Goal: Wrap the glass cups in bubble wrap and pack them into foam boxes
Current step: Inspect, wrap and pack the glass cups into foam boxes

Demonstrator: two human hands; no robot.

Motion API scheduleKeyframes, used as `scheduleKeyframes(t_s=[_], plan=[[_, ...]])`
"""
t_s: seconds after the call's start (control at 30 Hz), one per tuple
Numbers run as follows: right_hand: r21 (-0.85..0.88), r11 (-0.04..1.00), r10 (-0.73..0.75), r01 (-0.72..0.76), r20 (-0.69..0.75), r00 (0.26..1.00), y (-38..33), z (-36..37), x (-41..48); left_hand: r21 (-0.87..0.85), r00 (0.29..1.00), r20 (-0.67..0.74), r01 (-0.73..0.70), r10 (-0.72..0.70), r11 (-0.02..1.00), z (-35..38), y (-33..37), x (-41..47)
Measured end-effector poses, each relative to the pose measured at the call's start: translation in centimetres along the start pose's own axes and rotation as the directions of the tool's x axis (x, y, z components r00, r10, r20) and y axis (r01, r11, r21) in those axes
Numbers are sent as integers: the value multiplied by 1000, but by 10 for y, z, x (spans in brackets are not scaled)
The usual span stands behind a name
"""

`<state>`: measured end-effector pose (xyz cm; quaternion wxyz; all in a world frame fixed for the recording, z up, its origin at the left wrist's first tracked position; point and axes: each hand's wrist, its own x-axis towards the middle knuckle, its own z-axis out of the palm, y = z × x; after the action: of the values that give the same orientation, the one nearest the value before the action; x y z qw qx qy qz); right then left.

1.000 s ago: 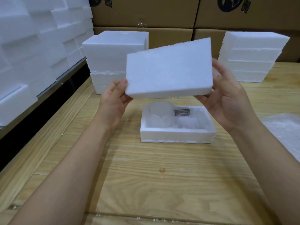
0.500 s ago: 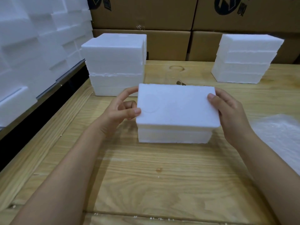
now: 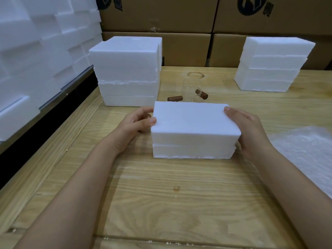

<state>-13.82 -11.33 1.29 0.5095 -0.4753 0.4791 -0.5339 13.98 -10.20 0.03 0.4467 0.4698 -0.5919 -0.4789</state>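
- Left hand (image 3: 136,123) grips the left end of the closed foam box (image 3: 194,126), thumb on the top edge and fingers curled. Right hand (image 3: 249,128) cups the right end, one fingertip on top.
- Wooden table (image 3: 161,194) carries everything; cardboard cartons (image 3: 158,13) are stacked behind it.
- Foam stacks: one back left (image 3: 127,72), one back right (image 3: 271,65).
- Foam box sits mid-table, lid squarely on.
- Bubble wrap (image 3: 309,155) lies at the right edge.
- Glass cup (image 3: 190,88) stands just behind the box, with a loose brown cylinder (image 3: 175,98) beside it.
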Motion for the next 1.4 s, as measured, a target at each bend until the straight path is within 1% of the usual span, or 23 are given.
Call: scheduleKeyframes(t_s=[0.13,0.23,0.3,0.33,0.4,0.5,0.57,0.6,0.67,0.7,0.77,0.87,0.93,1.07,1.2,1.4], plan=[[26,999,29,-29,-8,1000,-1,0,0,40,1000,24,4,-5,999,3,0,0],[19,999,-25,25,-42,999,-1,-1,2,-62,999,32,-29,31,998,6,-1,0],[-8,999,-48,48,-25,999,-4,-1,1,-128,996,42,-67,73,989,8,2,-1],[-18,999,-49,49,-18,999,-5,-1,1,-135,994,60,-83,91,987,8,4,-2],[-16,999,-35,34,-14,999,-7,-1,3,-126,987,115,-94,109,988,10,7,-5],[-45,999,-29,30,22,999,-4,-4,5,-85,980,176,-76,90,993,11,6,-12],[-102,993,-51,63,121,991,1,-12,2,-20,970,231,-73,75,997,10,1,-15],[-189,977,-61,99,201,978,2,-17,0,27,962,265,-75,65,997,10,-1,-16],[-322,931,-33,174,398,917,7,-31,-1,149,953,302,-85,36,985,10,-5,-17],[-351,915,-1,197,488,873,9,-36,-2,219,957,290,-91,24,972,11,-7,-17],[-408,882,24,234,536,844,13,-39,0,318,970,243,-106,27,942,10,-9,-16],[-382,883,-57,273,491,869,16,-36,2,303,980,192,-100,41,948,8,-11,-16],[-354,896,-89,268,449,889,19,-37,4,271,985,161,-107,64,957,8,-11,-16],[-309,909,-148,280,387,910,14,-29,3,153,990,85,-123,111,981,7,-8,-15],[-231,946,-138,227,347,928,10,-22,1,45,993,42,-114,112,993,8,-5,-12],[-238,948,-121,210,342,932,7,-18,0,14,994,64,-90,89,996,7,-4,-11]])
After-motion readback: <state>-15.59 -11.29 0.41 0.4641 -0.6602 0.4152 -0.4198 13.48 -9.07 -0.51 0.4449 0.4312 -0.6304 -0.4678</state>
